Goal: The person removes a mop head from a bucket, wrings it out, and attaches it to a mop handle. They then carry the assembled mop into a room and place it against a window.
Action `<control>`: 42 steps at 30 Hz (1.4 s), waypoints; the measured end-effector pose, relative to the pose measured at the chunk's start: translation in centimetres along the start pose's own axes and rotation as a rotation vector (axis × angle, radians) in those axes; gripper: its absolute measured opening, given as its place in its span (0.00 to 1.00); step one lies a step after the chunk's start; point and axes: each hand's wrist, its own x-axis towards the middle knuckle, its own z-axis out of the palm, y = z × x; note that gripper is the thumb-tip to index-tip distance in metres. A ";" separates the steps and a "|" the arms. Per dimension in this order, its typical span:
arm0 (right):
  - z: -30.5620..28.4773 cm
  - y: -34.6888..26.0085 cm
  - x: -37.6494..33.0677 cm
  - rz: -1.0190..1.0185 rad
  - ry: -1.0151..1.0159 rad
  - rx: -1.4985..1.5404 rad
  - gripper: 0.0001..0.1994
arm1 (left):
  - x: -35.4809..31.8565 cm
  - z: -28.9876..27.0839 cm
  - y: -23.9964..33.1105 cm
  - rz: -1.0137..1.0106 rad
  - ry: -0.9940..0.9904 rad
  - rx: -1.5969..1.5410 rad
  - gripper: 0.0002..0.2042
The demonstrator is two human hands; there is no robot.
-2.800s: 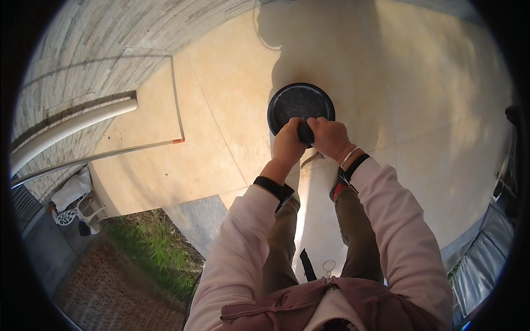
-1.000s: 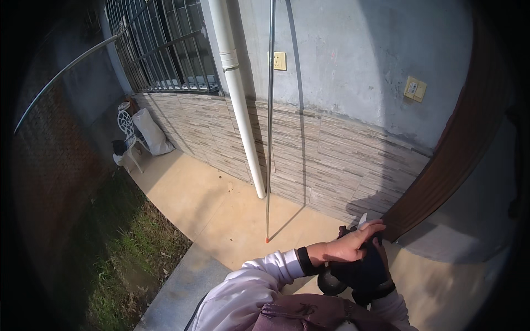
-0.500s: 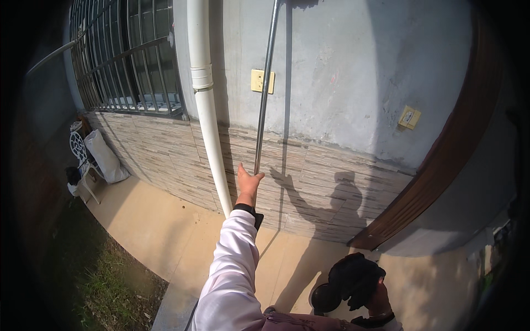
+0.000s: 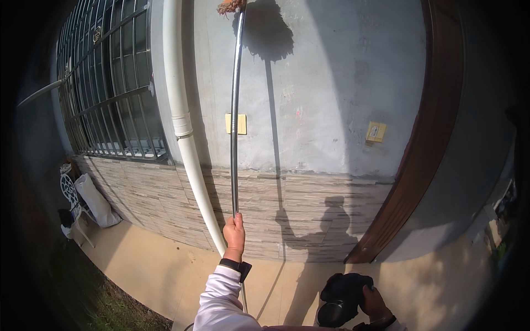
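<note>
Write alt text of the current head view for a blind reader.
The person's left hand grips a shiny metal pole topped with shaggy orange strands, before a grey plaster wall with striped stone-look tiles below. The right hand holds a soft-looking black bundle. A white tubular drainpipe stands left of the pole.

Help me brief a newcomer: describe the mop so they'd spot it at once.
Find the grey wall between the barred window and the brown door frame. Just right of the white drainpipe, the left hand grips the mop. Its thin, shiny metal pole, topped by shaggy orange strands, sets it apart from the thicker drainpipe.
</note>
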 end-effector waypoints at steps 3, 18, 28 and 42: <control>-0.4 -0.4 1.0 0.184 0.075 0.674 0.16 | -5.3 -2.7 1.0 -0.011 -0.046 -0.119 0.19; 0.4 -4.9 4.5 -0.456 -0.168 0.398 0.33 | -28.3 -15.5 3.7 0.278 -0.108 0.374 0.09; -1.9 4.4 -3.0 0.366 -0.203 1.075 0.16 | -30.7 -24.1 7.2 0.273 -0.766 0.760 0.11; 1.6 15.6 -9.4 0.680 -0.080 1.244 0.11 | -32.5 -25.1 11.3 0.464 -0.880 1.218 0.12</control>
